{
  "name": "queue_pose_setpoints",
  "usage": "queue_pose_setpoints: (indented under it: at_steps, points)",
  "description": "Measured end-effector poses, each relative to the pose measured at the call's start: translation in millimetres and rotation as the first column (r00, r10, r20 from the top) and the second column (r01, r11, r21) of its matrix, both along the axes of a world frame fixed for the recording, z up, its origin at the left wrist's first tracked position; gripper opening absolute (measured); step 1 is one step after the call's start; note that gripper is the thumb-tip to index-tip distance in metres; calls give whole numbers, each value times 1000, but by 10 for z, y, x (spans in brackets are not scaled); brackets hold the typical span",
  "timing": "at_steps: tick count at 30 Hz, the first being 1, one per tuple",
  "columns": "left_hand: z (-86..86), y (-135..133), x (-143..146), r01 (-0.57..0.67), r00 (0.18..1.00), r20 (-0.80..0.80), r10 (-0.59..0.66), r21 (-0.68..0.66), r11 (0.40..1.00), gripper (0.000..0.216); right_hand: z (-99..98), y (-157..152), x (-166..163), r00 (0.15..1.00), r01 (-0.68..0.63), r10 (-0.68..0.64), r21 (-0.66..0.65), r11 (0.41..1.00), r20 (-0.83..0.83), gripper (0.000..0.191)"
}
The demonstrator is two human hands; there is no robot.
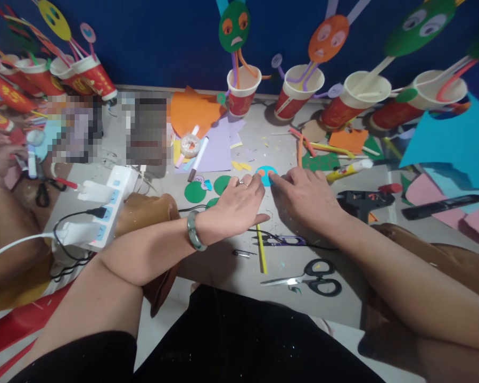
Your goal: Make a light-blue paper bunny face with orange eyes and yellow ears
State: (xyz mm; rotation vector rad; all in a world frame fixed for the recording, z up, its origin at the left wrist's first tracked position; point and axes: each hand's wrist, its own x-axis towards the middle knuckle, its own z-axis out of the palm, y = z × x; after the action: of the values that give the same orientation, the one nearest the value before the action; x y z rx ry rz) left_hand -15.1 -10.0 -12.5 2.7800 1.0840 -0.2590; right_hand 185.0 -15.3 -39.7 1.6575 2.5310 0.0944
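Note:
A blue paper oval (267, 176) with two orange spots lies flat on the table between my hands. My left hand (241, 205), wearing a ring and a bangle, rests its bent fingertips at the oval's left edge, thumb apart. From the other side, my right hand (303, 197) presses an outstretched index finger onto the right orange spot. Green paper discs (195, 192) lie beside my left hand, partly under it. Below my hands are a yellow stick (261, 250), small thread snips (281, 241) and black-handled scissors (321, 277).
Red paper cups (241, 101) with paper faces line the blue back wall. A glue gun (365, 202) and black pen (443, 206) lie right. A tape roll (190, 144) and markers lie back left. A power strip (115, 205) and another person's arm (8, 207) are at left.

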Motion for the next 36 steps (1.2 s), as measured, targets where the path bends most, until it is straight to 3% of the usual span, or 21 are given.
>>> queue_pose_setpoints:
  at_steps: [20,36]
  points:
    - [-79,46,-10,-12,999,52,12,-1,1000,64,36,-15,-60,1000,12,-12,11,1000,14,49]
    - [4,28,2,-13,1000,23,14,-27,1000,66,30,5,-38,1000,10,-10,-42,999,-7,50]
